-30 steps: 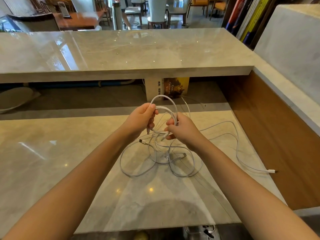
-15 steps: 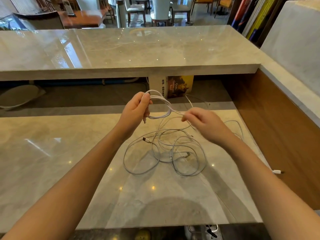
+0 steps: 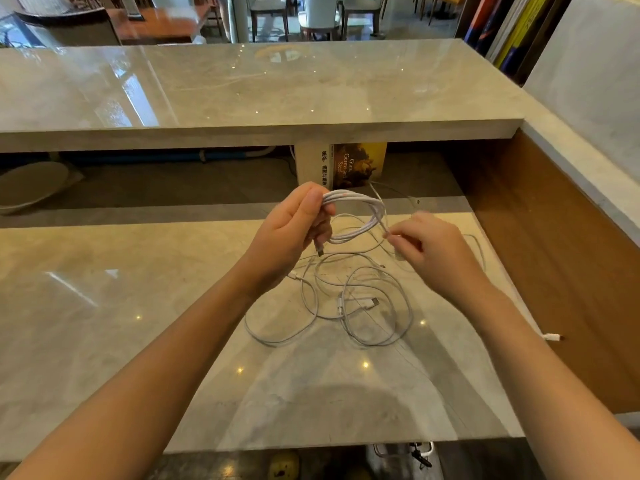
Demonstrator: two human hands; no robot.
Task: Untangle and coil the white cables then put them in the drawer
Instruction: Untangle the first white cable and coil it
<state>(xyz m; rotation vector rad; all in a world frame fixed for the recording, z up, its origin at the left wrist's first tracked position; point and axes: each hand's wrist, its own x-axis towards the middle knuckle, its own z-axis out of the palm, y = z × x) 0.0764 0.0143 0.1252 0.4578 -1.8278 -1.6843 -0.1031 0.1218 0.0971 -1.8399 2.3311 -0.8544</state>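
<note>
— What does the left hand have?
— A small oval coil of thin, smooth white cable, several turns. Fingers and thumb curl round one end, above the counter.
— And the right hand?
— Slightly blurred; its fingertips pinch a strand coming off the coil.
— The rest?
— Loose white cables lie in limp overlapping loops below the hands, with one plug near the right edge.
— The surface?
— A glossy veined marble counter with a raised ledge behind and a book under it. There's a wood panel at right and chairs beyond.
</note>
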